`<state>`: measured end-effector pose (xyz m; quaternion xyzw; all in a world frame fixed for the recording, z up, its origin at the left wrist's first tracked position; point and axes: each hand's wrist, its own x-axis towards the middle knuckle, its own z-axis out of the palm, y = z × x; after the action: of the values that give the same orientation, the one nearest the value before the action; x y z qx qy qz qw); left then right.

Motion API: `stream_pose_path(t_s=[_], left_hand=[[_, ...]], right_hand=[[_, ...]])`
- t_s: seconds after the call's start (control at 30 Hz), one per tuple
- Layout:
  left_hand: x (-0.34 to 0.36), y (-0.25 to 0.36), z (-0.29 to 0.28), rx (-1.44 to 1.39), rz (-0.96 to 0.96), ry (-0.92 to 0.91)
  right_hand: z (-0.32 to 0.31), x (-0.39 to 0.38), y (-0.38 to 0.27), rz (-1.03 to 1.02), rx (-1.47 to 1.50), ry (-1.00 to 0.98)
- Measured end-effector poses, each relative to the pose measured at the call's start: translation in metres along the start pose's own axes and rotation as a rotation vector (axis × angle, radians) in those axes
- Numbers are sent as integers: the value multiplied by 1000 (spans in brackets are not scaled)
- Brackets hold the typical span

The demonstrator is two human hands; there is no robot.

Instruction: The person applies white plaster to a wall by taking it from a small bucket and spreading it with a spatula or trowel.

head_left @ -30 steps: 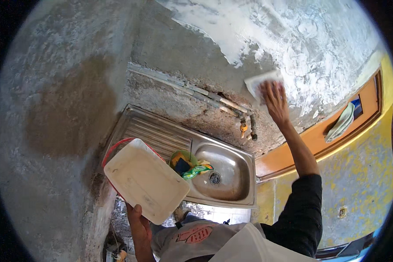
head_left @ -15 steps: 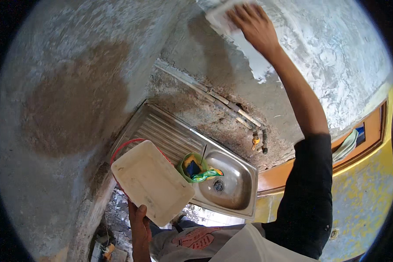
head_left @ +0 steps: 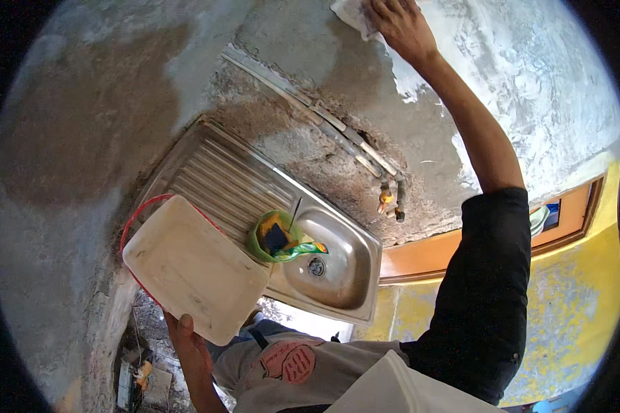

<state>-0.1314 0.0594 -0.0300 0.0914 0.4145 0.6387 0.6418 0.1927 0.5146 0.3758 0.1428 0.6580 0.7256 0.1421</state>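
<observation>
White tray [head_left: 193, 268] sits gripped at its near edge by my left hand [head_left: 189, 344], just beside the steel sink [head_left: 337, 265]. My right hand [head_left: 401, 27], fingers closed, presses a trowel [head_left: 351, 14] to the wall [head_left: 530, 82].

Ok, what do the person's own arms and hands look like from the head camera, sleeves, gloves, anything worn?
Both hands are bare, no gloves, rings or watch to be seen. The right hand comes off an arm covered only to about the elbow by a black sleeve; the forearm is uncovered. The left hand and its forearm show no sleeve at all.
</observation>
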Motion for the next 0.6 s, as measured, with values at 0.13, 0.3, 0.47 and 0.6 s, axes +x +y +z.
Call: stream_pose_path(t_s=[0.13,0.3,0.47,0.6], left_hand=[[-1,-8,27,26,-46,35],[-12,-29,43,39,-70,-23],[-24,-67,50,-2,-131,17],[-37,-81,75,8,-170,6]], right_hand=[[-38,-76,-2,27,-42,-37],[-60,-166,-8,44,6,-437],[-63,-277,-29,146,37,-443],[-76,-357,-63,212,84,-468]])
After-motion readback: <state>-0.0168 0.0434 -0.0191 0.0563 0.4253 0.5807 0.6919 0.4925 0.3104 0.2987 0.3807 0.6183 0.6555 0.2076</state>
